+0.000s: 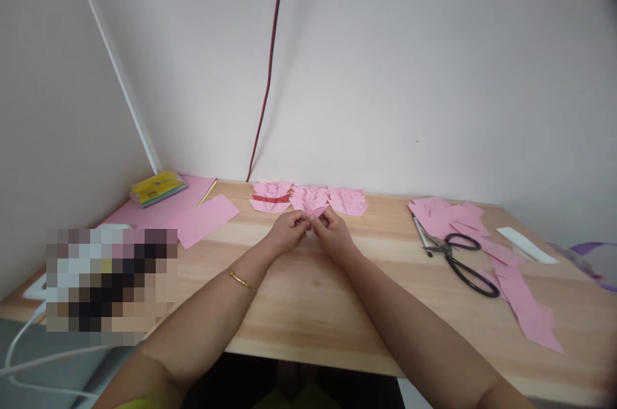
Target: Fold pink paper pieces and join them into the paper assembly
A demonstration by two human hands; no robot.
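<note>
Between my two hands, near the middle of the table, is a small pink paper piece (318, 210). My left hand (290, 230) pinches its left side, and my right hand (330, 232) pinches it from the right, the fingertips almost touching. Just beyond lie folded pink paper pieces in a row: a left stack (270, 206) with a red strip (270, 198) in it, a middle stack (308, 194) partly behind my fingers, and a right stack (348, 200).
Black-handled scissors (448, 253), a pen (422, 235), pink scraps (523, 306) and a white strip (526, 245) lie to the right. At left are pink sheets (209, 219), a pencil (207, 192) and a yellow pack (159, 188). A red cable (270, 55) hangs along the wall.
</note>
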